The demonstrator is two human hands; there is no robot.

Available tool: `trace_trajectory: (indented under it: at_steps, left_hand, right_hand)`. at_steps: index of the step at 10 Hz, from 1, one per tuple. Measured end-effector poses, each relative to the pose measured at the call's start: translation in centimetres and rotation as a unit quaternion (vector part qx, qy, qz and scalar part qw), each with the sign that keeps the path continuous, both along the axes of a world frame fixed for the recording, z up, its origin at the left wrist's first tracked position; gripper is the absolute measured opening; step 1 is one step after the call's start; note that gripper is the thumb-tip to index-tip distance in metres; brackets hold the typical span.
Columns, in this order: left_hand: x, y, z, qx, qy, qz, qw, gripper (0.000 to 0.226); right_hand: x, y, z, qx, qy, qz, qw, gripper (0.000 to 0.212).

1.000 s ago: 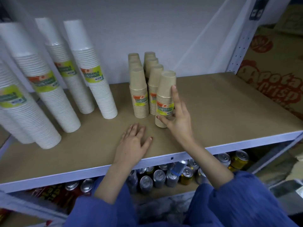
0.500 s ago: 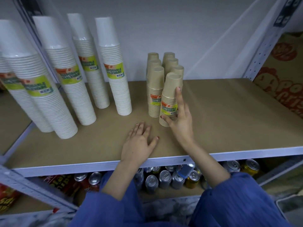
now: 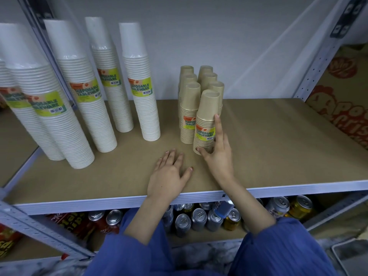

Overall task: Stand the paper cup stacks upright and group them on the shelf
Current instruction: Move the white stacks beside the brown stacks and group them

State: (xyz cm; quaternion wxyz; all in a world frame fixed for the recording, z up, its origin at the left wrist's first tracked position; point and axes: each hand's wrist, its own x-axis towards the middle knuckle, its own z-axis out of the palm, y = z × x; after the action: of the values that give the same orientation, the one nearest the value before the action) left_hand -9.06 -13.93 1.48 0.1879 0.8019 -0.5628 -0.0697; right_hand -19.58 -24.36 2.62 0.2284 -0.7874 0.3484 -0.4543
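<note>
Right hand [image 3: 219,156], fingers straight, still steadies the upright tan paper cup stack [image 3: 206,120] against the other tan stacks [image 3: 189,108]; left hand [image 3: 169,176] stays flat on the brown shelf [image 3: 278,146]. Placement looks settled.

Taller stacks [image 3: 83,108] left of shorter stacks [image 3: 197,108]
</note>
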Motion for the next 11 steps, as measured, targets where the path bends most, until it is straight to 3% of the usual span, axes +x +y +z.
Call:
trace_trajectory:
  at_steps: [3, 5, 6, 8, 9, 11]
  left_hand:
    - [0.0, 0.0, 0.1, 0.008, 0.002, 0.002, 1.0, 0.058]
    - [0.1, 0.5, 0.5, -0.027, 0.054, 0.004, 0.998, 0.054]
    - [0.6, 2.0, 1.1, -0.096, 0.101, 0.052, 0.989, 0.05]
    - [3.4, 5.0, 2.1, -0.226, 0.097, 0.173, 0.954, 0.05]
    - [4.8, 5.8, 2.3, -0.238, 0.098, 0.217, 0.942, 0.06]
    - [6.6, 5.2, 2.3, -0.164, 0.11, 0.278, 0.94, 0.077]
  right_hand:
    - [0.1, 0.4, 0.2, -0.012, 0.004, -0.01, 1.0, 0.106]
    - [-0.5, 1.3, 0.7, -0.032, 0.009, -0.038, 0.999, 0.098]
    - [-0.6, 2.5, 0.8, -0.067, -0.006, -0.05, 0.996, 0.086]
    - [2.1, 5.6, 1.4, -0.093, -0.045, 0.006, 0.995, 0.07]
    - [4.7, 6.4, 1.6, -0.065, -0.048, 0.058, 0.995, 0.077]
    - [9.7, 5.4, 1.2, -0.012, -0.003, 0.087, 0.996, 0.091]
